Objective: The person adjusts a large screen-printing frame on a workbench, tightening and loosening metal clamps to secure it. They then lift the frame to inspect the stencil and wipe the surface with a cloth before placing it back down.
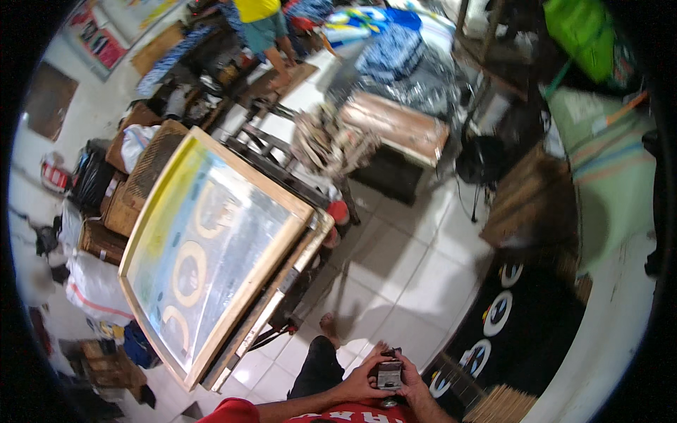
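**Both hands close around a small boxy device**

We hold the small boxy device point(389, 375), grey and dark, low in the view, just in front of our red shirt point(331, 415) with its white lettering. Our left hand point(361, 383) grips its left side, fingers curled against it; our right hand point(412, 384) grasps the right side, with the thumb near its top. We cannot tell exactly what the device is, as its details are too small. Beyond it, our bare foot point(328, 326) stands on the white tiled floor point(395, 243).

To our left, we see a large wood-framed screen point(240, 243) lying at a slant, its translucent sheet marked with pale rings and patches of yellow and blue. To our right lies black cloth point(543, 324) bearing a row of white rings.

Farther ahead, we see a crumpled beige cloth bundle point(328, 144) beside a brown board point(395, 125), and blue patterned fabric point(391, 53) beyond the board. Near the top, another person point(262, 35) in a yellow top and green shorts stands well apart from us.
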Demonstrator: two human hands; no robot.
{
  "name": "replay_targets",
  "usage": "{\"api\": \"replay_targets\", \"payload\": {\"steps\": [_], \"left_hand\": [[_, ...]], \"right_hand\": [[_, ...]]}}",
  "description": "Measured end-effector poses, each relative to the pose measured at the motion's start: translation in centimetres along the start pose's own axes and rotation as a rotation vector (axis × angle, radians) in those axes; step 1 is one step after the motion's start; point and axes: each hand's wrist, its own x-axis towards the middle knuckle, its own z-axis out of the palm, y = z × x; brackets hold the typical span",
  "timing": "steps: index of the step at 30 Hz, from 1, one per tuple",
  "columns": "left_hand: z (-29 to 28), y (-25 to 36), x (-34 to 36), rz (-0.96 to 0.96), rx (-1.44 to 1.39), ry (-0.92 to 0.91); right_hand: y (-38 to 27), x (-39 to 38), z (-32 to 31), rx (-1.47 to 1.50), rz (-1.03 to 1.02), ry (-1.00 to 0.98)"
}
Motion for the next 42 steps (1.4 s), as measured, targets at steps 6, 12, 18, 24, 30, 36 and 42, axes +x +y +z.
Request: {"api": "replay_targets", "payload": {"steps": [6,12,18,24,30,36,42], "left_hand": [[-7.9,10.5,0.2,0.526,0.075,0.131],[-23.9,18.2,2.6,0.596,0.209,0.907],[-35.1,21.3,-1.3,0.367,0.744,1.319],[-38.6,20.9,-2.1,-0.163,0.903,1.057],[-35.6,20.8,1.8,-0.298,0.838,1.365],[-30.4,22.4,7.1,-0.098,0.685,1.809],[-27.4,25.4,14.4,-0.091,0.727,2.054]], "right_hand": [[-8.6,3.8,11.3,0.061,0.215,-0.487],[-16.4,7.3,21.3,-0.558,-0.033,0.453],[-22.6,10.9,30.9,-0.576,-0.373,0.450],[-33.9,17.3,41.6,-1.148,-0.686,0.489],[-44.8,28.1,53.5,-2.046,-1.659,0.150],[-49.7,34.8,61.7,-2.486,-1.350,-0.090],[-52.5,39.4,60.0,-2.415,-1.129,-0.303]]}}
